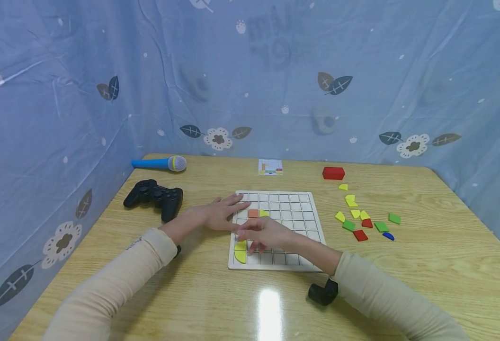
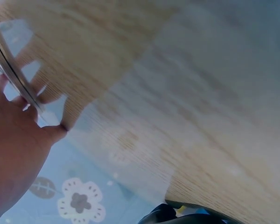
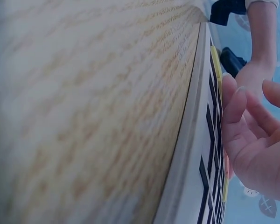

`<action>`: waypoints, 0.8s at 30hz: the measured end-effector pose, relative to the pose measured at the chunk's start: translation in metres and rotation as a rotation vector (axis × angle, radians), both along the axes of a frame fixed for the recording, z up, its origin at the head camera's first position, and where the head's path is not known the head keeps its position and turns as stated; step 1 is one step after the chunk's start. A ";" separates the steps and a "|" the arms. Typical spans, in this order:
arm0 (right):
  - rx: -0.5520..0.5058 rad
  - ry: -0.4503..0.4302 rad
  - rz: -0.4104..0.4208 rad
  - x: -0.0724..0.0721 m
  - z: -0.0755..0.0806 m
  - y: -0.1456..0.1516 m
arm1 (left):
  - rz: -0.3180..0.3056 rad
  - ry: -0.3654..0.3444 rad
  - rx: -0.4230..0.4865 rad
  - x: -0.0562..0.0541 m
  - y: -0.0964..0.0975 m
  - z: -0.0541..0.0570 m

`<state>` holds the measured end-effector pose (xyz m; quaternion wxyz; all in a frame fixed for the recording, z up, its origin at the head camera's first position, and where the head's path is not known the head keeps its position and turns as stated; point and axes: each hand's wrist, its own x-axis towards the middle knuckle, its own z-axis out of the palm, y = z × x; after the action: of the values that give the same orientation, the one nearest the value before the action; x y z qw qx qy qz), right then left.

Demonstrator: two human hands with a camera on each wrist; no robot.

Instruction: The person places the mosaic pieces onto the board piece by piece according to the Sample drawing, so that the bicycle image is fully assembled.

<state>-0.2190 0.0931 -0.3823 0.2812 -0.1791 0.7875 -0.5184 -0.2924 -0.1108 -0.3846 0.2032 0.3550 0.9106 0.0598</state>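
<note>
A white grid board (image 1: 294, 193) lies on the table. My left hand (image 1: 222, 214) rests with spread fingers at its left edge, and in the left wrist view the same hand (image 2: 18, 135) touches the board's edge. Over the board's left part is my right hand (image 1: 271, 233), its fingers loosely bent near two yellow pieces (image 1: 240, 256) in the lower left cells. In the right wrist view the right hand (image 3: 256, 140) shows no piece between its fingers and thumb. An orange square (image 1: 253, 213) and another yellow piece (image 1: 264, 213) lie in cells higher up, partly behind the hands.
Loose yellow, green (image 1: 394, 218), red (image 1: 360, 235) and blue pieces (image 1: 388, 236) lie right of the board. A red block (image 1: 333, 173) and a pattern card (image 1: 270, 166) sit behind. At left are a black game controller (image 1: 154, 195) and a blue toy microphone (image 1: 158, 163).
</note>
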 end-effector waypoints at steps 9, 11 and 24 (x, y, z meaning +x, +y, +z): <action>0.008 0.025 0.019 -0.004 -0.001 0.000 | -0.011 0.008 0.006 0.000 0.000 0.000; 0.013 0.037 0.024 -0.004 -0.001 0.000 | -0.015 0.011 0.006 0.000 -0.001 0.000; 0.015 0.055 0.104 -0.011 -0.002 0.000 | -0.024 0.022 0.010 -0.001 0.000 -0.002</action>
<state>-0.2297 0.0935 -0.3838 0.2872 -0.2318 0.7884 -0.4921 -0.2934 -0.1110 -0.3864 0.1923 0.3677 0.9080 0.0579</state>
